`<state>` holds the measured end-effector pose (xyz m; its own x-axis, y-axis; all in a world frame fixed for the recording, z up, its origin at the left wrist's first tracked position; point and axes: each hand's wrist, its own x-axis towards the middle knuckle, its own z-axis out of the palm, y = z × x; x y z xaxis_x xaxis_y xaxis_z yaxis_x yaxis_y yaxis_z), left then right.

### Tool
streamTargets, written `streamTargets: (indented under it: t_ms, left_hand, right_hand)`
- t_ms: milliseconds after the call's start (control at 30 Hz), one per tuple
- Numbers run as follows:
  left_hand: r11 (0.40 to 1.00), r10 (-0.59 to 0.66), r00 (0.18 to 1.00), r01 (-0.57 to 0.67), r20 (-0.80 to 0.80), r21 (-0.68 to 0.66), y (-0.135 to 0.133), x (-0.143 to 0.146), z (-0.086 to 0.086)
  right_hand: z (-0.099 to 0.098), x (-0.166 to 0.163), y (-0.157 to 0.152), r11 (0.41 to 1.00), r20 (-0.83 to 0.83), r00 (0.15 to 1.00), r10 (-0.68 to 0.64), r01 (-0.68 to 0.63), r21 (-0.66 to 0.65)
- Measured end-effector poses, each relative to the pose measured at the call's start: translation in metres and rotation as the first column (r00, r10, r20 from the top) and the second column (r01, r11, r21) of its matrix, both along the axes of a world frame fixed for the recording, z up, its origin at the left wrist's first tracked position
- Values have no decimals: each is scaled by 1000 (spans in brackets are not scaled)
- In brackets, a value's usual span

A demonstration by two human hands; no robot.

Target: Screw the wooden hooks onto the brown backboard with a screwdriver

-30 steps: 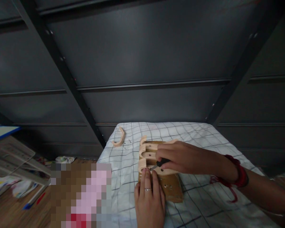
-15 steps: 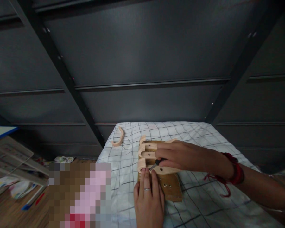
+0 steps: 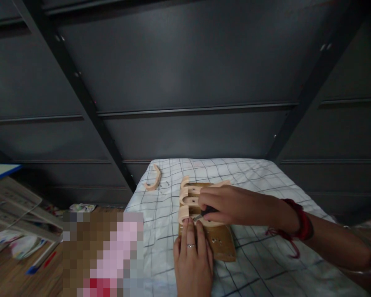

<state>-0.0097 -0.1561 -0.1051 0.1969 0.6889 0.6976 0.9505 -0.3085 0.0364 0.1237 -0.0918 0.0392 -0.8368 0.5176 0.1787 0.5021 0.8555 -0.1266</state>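
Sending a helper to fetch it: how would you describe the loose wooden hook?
Start at the white checked cloth. Near its far left corner lies the loose wooden hook, pale and curved. Unlike the hooks on the brown board, it lies alone on the cloth.

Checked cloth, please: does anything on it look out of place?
One curved wooden hook lies alone near the far left corner of the checked cloth, apart from the hooks on the brown board where the right hand holds a screwdriver.
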Motion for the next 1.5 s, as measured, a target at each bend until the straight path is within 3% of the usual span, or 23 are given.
streamTargets:
  t_ms: [67,167,267,367,467,633,733,833,900,1000,1133,1200,1267,1333,1400,1500]
  left_hand:
    - [1000,0,1000,0,4,-8,0,0,0]
    - [1000,1,1000,-1,4,-5,0,-1,-1]
    - [1000,-3,1000,3,-2,3,0,-2,-1]
    - [1000,-11,1000,11,4,4,1,-1,-2]
    - [1000,-5,1000,5,28,-1,0,0,-2]
    - [1000,-8,1000,8,21,-7,-1,0,-2]
    - [1000,-7,1000,7,21,0,0,-1,-3]
    - [1000,-5,1000,4,22,21,1,-1,-3]
    - [1000,-2,1000,2,9,21,1,-2,-3]
    - [1000,-9,1000,9,-12,15,0,-1,-3]
    - [1000,-7,1000,7,11,10,-1,0,-2]
    - [1000,-2,1000,2,13,1,-1,-1,-2]
    - [1000,-6,1000,6,4,-11,-1,-1,-2]
    - [1000,-8,1000,8,-5,-24,-1,-2,-2]
    - [1000,-6,1000,6,-9,-20,0,-2,-2]
    - [1000,6,1000,-6,-21,-12,-1,-2,-2]
  right_hand:
    - [-5,-9,1,982,-20,987,-161,162,97]
    - [-5,-10,3,951,-31,950,-311,310,-11]
    - [6,3,4,979,-19,991,-129,125,-164]
    - [13,12,4,978,-18,995,96,-98,-187]
    - [6,6,3,994,-10,997,82,-83,-76]
    - [-7,-15,3,963,137,976,-170,135,234]
    - [1,-12,5,987,136,981,-137,124,98]
    - [13,0,7,989,35,998,48,-43,-140]
    - [15,6,8,978,14,992,127,-123,-168]
    - [6,5,9,992,14,993,116,-115,-56]
    - [-11,-8,10,975,6,991,-134,131,179]
    - [-13,-12,11,964,62,984,-169,152,218]
    - [-9,-9,11,986,35,992,-119,114,125]
    - [-1,-3,9,998,-66,998,-24,20,-61]
    - [8,5,7,968,-110,990,86,-109,-226]
    - [13,13,6,939,-69,983,167,-180,-294]
